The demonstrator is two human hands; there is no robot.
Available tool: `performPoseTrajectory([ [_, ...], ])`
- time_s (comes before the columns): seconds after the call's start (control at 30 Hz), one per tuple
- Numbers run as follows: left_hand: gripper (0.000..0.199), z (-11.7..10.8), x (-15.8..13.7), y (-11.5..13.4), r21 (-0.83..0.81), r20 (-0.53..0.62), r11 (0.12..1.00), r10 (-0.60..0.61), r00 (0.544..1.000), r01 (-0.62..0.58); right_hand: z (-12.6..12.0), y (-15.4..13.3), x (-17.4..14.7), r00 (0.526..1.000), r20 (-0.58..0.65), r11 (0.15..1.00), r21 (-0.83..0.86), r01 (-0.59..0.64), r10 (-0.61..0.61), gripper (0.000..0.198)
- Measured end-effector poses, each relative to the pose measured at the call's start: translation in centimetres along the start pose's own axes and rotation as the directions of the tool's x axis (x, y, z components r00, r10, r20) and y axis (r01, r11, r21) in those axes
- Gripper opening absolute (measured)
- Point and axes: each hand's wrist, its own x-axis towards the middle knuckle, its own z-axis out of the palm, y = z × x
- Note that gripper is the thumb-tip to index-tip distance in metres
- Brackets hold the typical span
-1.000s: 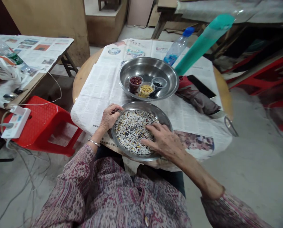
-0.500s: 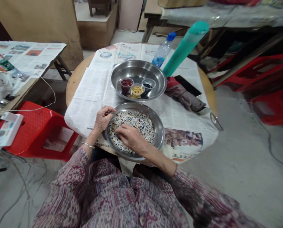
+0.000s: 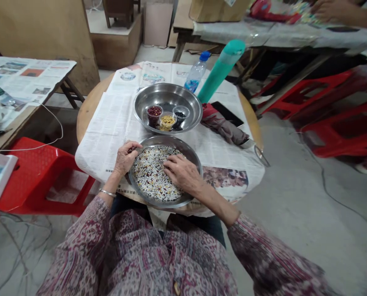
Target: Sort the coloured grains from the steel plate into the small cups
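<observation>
A steel basin (image 3: 196,165) holds a spread of white and black grains (image 3: 154,172) mixed with yellow and dark red bits. My right hand (image 3: 183,172) rests over the grains on the right side, its fingers lightly bent and touching them; nothing is seen gripped. At the basin's upper left rim, my left hand (image 3: 126,158) is closed, with something small and dark showing between thumb and fingers. Behind stands a larger steel bowl (image 3: 143,90) with three clear cups: dark red beans (image 3: 154,112), yellow kernels (image 3: 167,120) and black beans (image 3: 180,115).
Newspaper (image 3: 100,123) covers the round table. A plastic bottle (image 3: 196,73), a tall green tube (image 3: 222,70), a folded cloth umbrella (image 3: 225,125) and a black phone (image 3: 228,113) lie or stand to the right. A red stool (image 3: 32,176) is at left. Another person's hand (image 3: 331,10) shows at far right.
My right hand has moved right across the grains, and its fingers have lifted and straightened somewhat. My left hand stays at the rim. The view has shifted a little to the right.
</observation>
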Motion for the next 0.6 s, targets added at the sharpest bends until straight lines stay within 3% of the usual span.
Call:
performPoseTrajectory([
  [0.17,0.03,-0.1,0.1,0.0,0.012,-0.003,1.0,-0.011,1.0,0.011,-0.5,-2.5,-2.4,0.991,0.042,0.98,0.163,0.115,-0.123,0.02],
  [0.37,0.029,-0.3,0.1,0.2,0.002,-0.004,1.0,-0.015,1.0,0.015,0.5,-5.3,-0.4,0.958,0.068,0.946,0.191,0.262,-0.28,0.015],
  [0.5,0.027,-0.3,0.1,0.3,0.008,-0.002,1.0,-0.024,1.0,0.024,0.5,-4.1,1.2,0.982,0.071,0.984,0.057,0.17,-0.174,0.018],
  [0.6,0.026,-0.3,0.2,0.1,-0.015,-0.007,0.999,-0.039,0.999,0.039,-0.6,-2.4,0.7,0.998,0.026,0.997,0.056,0.059,-0.061,0.018],
])
